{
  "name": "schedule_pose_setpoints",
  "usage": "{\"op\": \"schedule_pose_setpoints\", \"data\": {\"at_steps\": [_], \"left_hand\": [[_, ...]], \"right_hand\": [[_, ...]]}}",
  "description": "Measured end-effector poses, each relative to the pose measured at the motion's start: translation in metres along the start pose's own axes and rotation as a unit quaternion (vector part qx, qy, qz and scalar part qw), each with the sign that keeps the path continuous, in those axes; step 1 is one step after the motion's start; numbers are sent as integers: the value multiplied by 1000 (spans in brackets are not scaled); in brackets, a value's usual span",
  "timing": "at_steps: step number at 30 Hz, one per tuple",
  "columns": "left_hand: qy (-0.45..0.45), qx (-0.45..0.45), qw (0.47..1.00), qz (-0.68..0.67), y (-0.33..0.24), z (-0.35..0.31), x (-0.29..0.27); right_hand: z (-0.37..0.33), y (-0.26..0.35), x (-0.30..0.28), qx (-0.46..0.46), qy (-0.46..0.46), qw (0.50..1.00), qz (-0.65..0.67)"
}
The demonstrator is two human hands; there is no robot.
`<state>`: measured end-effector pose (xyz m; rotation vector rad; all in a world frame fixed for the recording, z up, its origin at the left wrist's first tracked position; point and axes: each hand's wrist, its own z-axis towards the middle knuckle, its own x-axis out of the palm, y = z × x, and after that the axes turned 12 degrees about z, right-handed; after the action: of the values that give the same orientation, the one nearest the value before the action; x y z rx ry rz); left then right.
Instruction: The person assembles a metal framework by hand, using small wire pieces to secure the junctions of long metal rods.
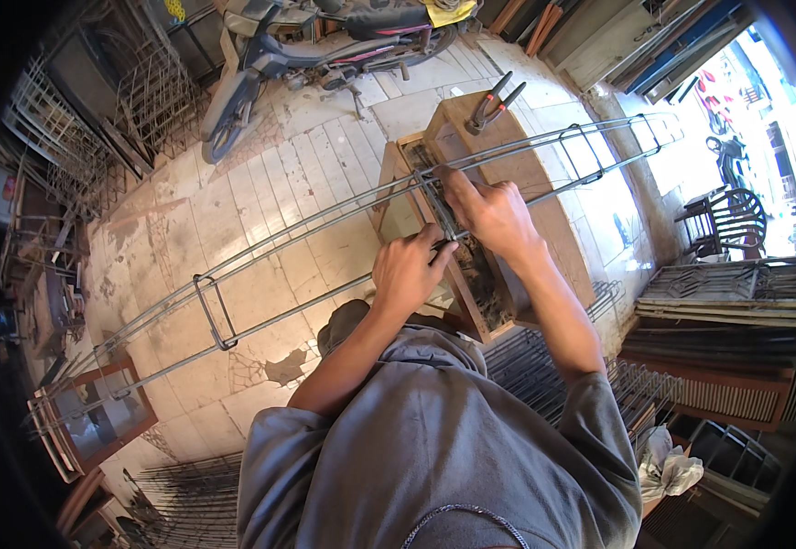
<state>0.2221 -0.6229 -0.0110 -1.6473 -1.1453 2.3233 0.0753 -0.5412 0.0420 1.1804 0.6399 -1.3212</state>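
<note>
A long, narrow cage of steel rebar (292, 240) runs slantwise across the view, with square stirrups (213, 311) spaced along its rods. It rests over an open wooden box (471, 316) in front of me. My left hand (405, 272) is closed at the near rod, thumb and fingers pinched at the stirrup there. Just beyond it to the right, my right hand (497, 215) is curled shut at the far rods, its index finger by the stirrup's upper corner. Whatever lies within the right fingers is hidden. Pincers (489, 108) stand on the box's far end, handles up.
A motorcycle (315, 55) is parked at the far side. Wire cages (155, 96) lean at the far left, and a framed panel (96, 416) lies under the cage's left end. To the right are a chair (732, 220) and stacked metal grilles (736, 288).
</note>
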Motion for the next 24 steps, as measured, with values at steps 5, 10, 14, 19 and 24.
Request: {"op": "schedule_pose_setpoints", "data": {"at_steps": [5, 10, 14, 19, 24], "left_hand": [[-12, 7, 1000, -6, 0, -2, 2], [-8, -10, 1000, -10, -2, 1, -1], [10, -9, 1000, 14, -3, 2, -2], [-33, 34, 999, 12, -2, 0, 2], [-19, 36, 998, 38, -3, 0, 0]], "right_hand": [[-5, -17, 11, 1, -29, 1000, 12], [-6, -6, 1, -40, -18, 999, 12], [-8, 1, -7, -84, -28, 996, 17], [-10, -15, 4, -68, -38, 996, 41], [-11, -31, 16, 5, 4, 999, 45]]}}
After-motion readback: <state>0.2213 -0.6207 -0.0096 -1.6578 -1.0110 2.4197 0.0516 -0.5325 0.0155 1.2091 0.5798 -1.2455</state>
